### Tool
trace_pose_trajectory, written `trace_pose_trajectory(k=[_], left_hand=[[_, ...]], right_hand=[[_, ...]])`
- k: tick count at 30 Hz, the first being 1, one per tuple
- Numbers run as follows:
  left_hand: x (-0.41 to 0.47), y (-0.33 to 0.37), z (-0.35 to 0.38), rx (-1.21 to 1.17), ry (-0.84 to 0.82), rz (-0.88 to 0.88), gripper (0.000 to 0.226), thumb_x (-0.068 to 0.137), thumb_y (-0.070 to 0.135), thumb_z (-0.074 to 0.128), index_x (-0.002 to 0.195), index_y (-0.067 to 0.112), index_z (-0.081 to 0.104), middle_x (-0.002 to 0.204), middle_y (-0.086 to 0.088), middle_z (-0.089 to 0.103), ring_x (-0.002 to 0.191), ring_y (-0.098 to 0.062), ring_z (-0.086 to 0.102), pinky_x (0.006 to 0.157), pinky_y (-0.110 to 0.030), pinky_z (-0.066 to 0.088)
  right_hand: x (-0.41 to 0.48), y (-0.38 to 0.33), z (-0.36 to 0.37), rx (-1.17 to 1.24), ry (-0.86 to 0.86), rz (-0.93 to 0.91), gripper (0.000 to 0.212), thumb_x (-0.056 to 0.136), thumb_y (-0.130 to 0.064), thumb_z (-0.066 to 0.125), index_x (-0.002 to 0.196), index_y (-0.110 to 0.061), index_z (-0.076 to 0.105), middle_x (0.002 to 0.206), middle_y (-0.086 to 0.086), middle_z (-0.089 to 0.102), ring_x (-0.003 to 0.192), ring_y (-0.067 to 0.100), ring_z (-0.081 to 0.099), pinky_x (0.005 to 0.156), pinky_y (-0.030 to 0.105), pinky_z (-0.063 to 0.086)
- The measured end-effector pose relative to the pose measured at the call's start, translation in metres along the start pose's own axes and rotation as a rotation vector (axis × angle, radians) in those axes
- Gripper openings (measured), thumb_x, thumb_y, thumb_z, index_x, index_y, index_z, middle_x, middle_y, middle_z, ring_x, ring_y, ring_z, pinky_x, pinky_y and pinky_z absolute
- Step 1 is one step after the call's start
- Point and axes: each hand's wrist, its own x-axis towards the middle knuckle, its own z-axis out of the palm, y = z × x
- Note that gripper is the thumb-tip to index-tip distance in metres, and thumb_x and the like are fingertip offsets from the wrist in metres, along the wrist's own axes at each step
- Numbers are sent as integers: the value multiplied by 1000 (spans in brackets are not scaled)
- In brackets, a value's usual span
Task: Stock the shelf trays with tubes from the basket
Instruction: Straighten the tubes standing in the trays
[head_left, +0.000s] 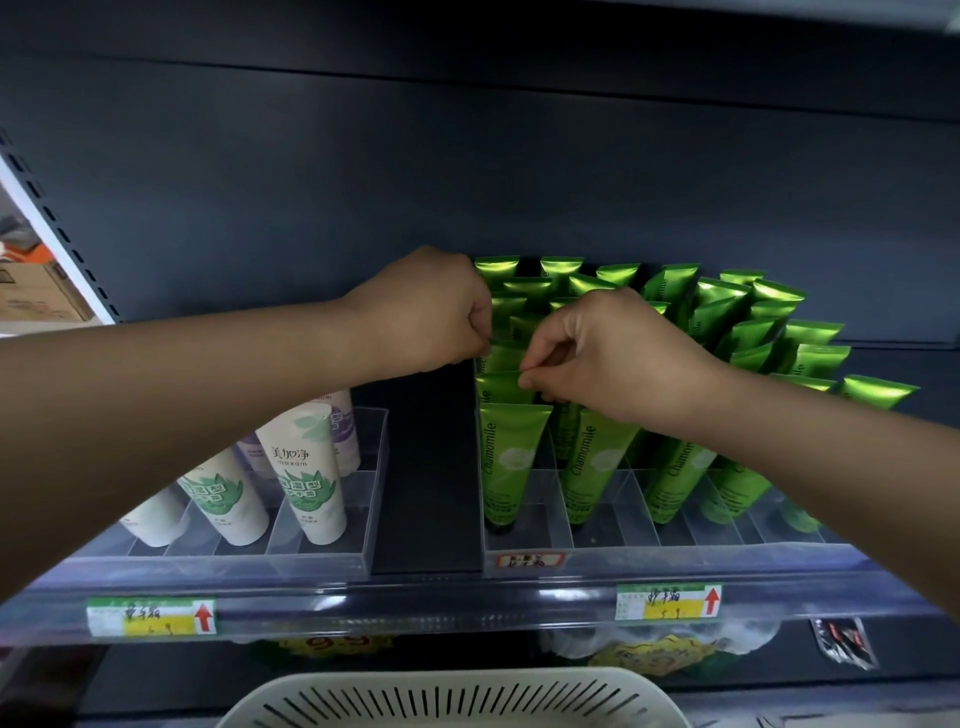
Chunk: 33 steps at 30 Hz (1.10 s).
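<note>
Both hands pinch the flat top of one green Chamomile tube (501, 358) in the left column of the clear right tray (613, 551): left hand (431, 312) and right hand (597, 353) closed on it. The white basket (457, 696) is below the shelf edge.

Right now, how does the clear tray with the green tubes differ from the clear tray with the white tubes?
The right tray is packed with many green tubes in several rows; the left tray holds only a few white tubes. The right tray carries a handwritten label on its front; the left tray's front is bare. Both hands work over the green tubes. Both trays are transparent, divided into lanes, and hold their tubes cap-down.
</note>
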Motion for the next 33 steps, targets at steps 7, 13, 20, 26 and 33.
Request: trace_pose_trajectory(k=[7, 13, 20, 26, 33], left_hand=[[-2, -1, 1, 54, 29, -7, 4, 77, 20, 70, 78, 22, 73, 59, 21, 51, 64, -3, 55, 64, -18, 39], [-2, 1, 2, 93, 43, -18, 6, 78, 21, 68, 81, 22, 73, 75, 10, 64, 72, -7, 56, 65, -20, 38], [-4, 4, 2, 109, 54, -35, 7, 78, 20, 66, 79, 20, 73, 82, 2, 71, 76, -13, 61, 66, -24, 45], [-3, 5, 1, 99, 41, -52, 7, 78, 22, 66, 79, 23, 73, 82, 3, 71, 76, -12, 60, 68, -22, 45], [-4, 5, 3, 89, 43, -53, 6, 78, 23, 67, 78, 23, 72, 80, 3, 71, 72, -10, 57, 65, -20, 41]], right_hand=[[0, 1, 2, -25, -2, -15, 1, 77, -20, 75, 77, -21, 74, 67, -16, 64, 66, -5, 60, 66, 8, 47], [-1, 2, 4, -7, 11, 0, 5, 77, -20, 76, 74, -22, 73, 67, -17, 64, 65, -4, 61, 63, 8, 48], [-2, 1, 3, -18, 6, -4, 5, 76, -21, 77, 80, -22, 74, 64, -21, 59, 67, -6, 60, 65, 9, 49], [-3, 2, 1, -30, 9, -8, 9, 76, -23, 76, 84, -21, 74, 64, -21, 59, 66, -8, 59, 64, 10, 50], [-5, 3, -5, -5, 33, 11, 11, 75, -23, 77, 86, -21, 75, 68, -17, 63, 66, -7, 60, 66, 10, 50]])
